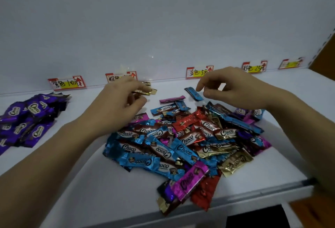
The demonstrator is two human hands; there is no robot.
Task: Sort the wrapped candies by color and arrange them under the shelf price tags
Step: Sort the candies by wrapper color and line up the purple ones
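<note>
Candies (pixel 183 148): mixed heap, centre-right of shelf (pixel 90 187), reaching its front edge.
Heap = blue, red, gold, pink wrappers, overlapping, "Choco" print. Purple pile (pixel 27 120) far L, apart from heap, below 1st tag (pixel 67 82). L hand (pixel 119 100) past heap, fingers bent over gold candies (pixel 146 91) lying under 2nd tag (pixel 119 77); thumb apart from fingers, grip on gold: cannot tell. Lone pink candy (pixel 172 99) flat betw. the hands. R hand (pixel 235 90) over heap's far side, fingers loosely curled, index and thumb tips apart, holding nothing. Blue candy (pixel 194 93) flat on shelf just beside index tip, under 3rd tag (pixel 199 72). 4th tag (pixel 253 68) and 5th tag (pixel 291 63) further R along back wall (pixel 163 28).
</note>
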